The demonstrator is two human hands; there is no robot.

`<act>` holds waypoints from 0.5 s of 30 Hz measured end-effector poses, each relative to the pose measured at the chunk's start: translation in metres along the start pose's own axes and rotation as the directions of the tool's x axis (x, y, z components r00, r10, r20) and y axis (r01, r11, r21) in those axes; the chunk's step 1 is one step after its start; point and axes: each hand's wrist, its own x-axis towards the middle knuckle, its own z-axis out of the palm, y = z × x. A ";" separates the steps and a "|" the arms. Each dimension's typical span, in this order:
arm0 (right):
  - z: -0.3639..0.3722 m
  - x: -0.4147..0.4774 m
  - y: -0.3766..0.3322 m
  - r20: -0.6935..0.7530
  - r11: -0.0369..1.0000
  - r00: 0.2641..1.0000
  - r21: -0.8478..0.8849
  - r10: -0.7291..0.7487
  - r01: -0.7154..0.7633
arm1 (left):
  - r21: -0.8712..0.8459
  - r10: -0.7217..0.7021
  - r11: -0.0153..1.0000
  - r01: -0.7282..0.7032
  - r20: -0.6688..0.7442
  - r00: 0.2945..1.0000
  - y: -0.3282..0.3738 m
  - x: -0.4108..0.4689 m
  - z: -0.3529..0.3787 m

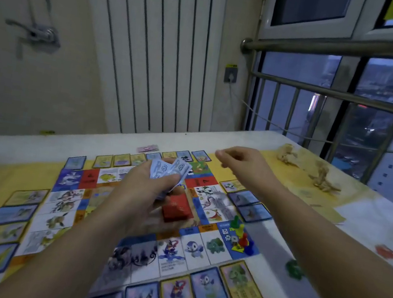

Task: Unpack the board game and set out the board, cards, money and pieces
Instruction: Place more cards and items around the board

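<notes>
Step in hand, by judgement: dealing money. Left hand (141, 191) grips a fan of pale blue paper 500-notes (170, 169) over the square printed game board (195, 249). Right hand (242, 160), at 1 o'clock, is loosely curled and apparently empty. Peel notes singly — pile them clear of cards. Count: four coloured plastic pawns (241, 235) at 4 o'clock; five picture cards (211, 293) along 6 o'clock — one red card stack (176, 210).

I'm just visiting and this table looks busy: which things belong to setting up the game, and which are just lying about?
Game set-up: board, cards round its edges, banknotes in the left hand, coloured pawns on a corner square, red stack mid-board.
Lying about: pale root-like lumps at the table's far side, radiator, wall socket.
</notes>
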 end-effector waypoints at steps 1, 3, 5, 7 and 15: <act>0.009 -0.008 -0.021 0.122 0.996 0.992 0.082 -0.025 0.015 | 0.067 0.040 0.997 -0.039 -0.018 0.999 0.000 -0.001 -0.006; 0.033 -0.018 -0.052 0.278 0.987 0.959 0.159 -0.063 0.019 | 0.169 0.118 0.979 -0.111 -0.035 0.992 0.001 -0.003 -0.023; 0.058 -0.022 -0.069 0.310 0.982 0.946 0.186 -0.098 0.040 | 0.216 0.168 0.964 -0.157 -0.031 0.985 0.003 -0.006 -0.043; 0.081 -0.019 -0.077 0.304 0.968 0.944 0.245 -0.126 0.050 | 0.244 0.195 0.953 -0.178 -0.050 0.979 0.005 -0.009 -0.062; 0.145 0.042 -0.055 0.073 0.959 0.995 0.268 0.071 -0.088 | -0.166 0.107 0.973 -0.161 -0.294 0.950 0.015 0.004 -0.133</act>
